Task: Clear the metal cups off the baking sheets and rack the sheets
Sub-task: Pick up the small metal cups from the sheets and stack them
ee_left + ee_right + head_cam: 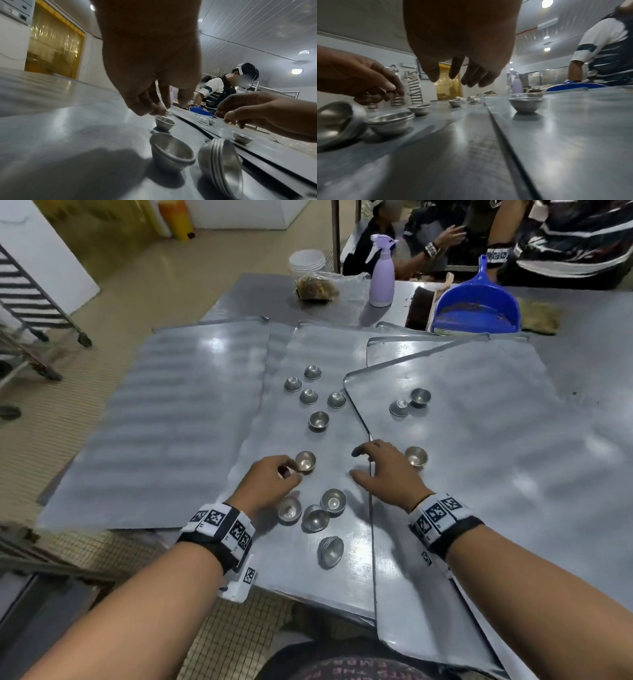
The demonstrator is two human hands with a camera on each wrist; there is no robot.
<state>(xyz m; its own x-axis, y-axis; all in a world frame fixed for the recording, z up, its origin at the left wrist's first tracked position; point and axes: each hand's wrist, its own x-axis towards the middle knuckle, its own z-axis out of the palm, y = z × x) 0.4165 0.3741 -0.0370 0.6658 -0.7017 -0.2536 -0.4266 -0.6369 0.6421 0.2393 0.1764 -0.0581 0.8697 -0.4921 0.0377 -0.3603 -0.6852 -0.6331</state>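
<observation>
On the middle baking sheet (284, 570) my left hand (267, 479) hovers with its fingers curled loosely, fingertips just beside an upright metal cup (305, 461); whether they actually touch its rim I cannot tell, and the left wrist view shows nothing pinched. My right hand (387, 470) is spread, fingers relaxed and apart, above the seam where the right baking sheet (479, 474) overlaps the middle one, holding nothing; another cup (416, 456) stands just beside it on the right sheet. Near my left wrist sit nested stacks of cups (315, 517), one stack (330, 550) lying tipped on its side. More single cups (310, 396), some inverted, are scattered farther up the middle sheet, and a pair (409, 402) rests on the right sheet. A bare left baking sheet (164, 412) lies alongside. Beyond, on the steel table (582, 313), stand a lilac spray bottle (382, 273) and a blue dustpan (478, 306).
</observation>
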